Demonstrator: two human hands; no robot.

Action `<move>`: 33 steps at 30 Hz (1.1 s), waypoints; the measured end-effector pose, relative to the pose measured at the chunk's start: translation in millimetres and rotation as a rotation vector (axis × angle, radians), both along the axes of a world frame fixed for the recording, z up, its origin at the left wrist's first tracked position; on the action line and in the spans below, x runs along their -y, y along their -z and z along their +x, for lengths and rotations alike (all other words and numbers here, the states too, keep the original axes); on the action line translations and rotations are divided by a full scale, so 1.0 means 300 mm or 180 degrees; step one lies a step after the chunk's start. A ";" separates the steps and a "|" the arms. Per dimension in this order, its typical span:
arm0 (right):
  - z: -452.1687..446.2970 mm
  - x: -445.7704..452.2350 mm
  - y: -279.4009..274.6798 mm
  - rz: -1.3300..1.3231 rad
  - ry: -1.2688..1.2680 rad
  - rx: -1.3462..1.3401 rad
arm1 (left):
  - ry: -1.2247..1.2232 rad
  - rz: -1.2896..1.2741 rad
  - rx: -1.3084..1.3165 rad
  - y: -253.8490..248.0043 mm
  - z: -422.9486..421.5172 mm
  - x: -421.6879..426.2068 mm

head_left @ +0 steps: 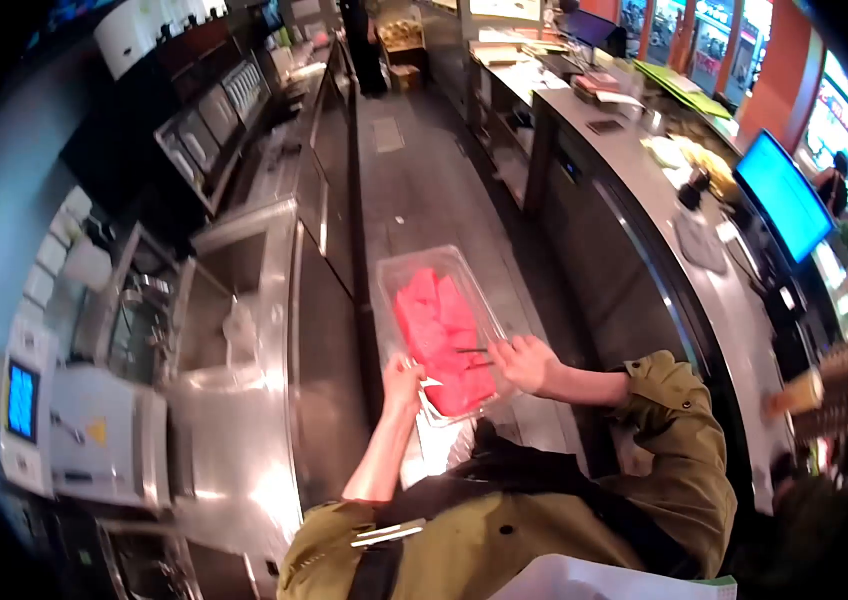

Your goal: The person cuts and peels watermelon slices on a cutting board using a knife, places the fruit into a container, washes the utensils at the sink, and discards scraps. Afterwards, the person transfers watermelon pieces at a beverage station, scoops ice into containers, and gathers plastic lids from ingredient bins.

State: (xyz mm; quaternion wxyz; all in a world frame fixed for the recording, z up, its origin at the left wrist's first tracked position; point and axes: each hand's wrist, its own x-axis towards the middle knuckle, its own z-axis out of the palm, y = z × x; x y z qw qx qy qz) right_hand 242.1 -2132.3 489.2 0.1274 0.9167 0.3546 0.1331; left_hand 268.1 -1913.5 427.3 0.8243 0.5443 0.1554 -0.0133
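A clear rectangular plastic container (pixel 492 322) is held out before my body, above the aisle floor. Large red chunks of fruit that look like watermelon (pixel 436 325) fill much of it. My left hand (pixel 402 382) is closed on its near left rim, beside a small white pointed piece (pixel 431 381). At the right side, my right hand (pixel 526 364) is closed around a thin dark two-pronged utensil (pixel 472 350), whose tips reach over the red chunks. Whether the right hand also touches the rim is hard to tell.
Left of me runs a steel counter with a sink (pixel 234 290) and a white machine with a blue screen (pixel 24 400). To the right, a long counter (pixel 634 165) carries a lit monitor (pixel 784 195). A person (pixel 364 45) in dark clothes stands far down the aisle.
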 end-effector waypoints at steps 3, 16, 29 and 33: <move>0.487 -0.012 0.018 0.0014 -0.0378 -0.0445 | 0.0119 -0.0070 -0.0042 -0.061 0.417 -0.020; 2.659 0.144 -0.317 0.1861 0.0588 -0.1353 | 0.0050 0.0145 0.0482 -0.219 2.570 -0.005; 4.725 0.379 -0.324 0.3105 0.0615 -0.2686 | 0.0215 -0.0155 0.0003 -0.266 4.513 0.179; 5.397 0.281 -0.313 0.3175 0.0725 -0.3569 | -0.0034 -0.0394 0.0144 -0.224 5.066 0.088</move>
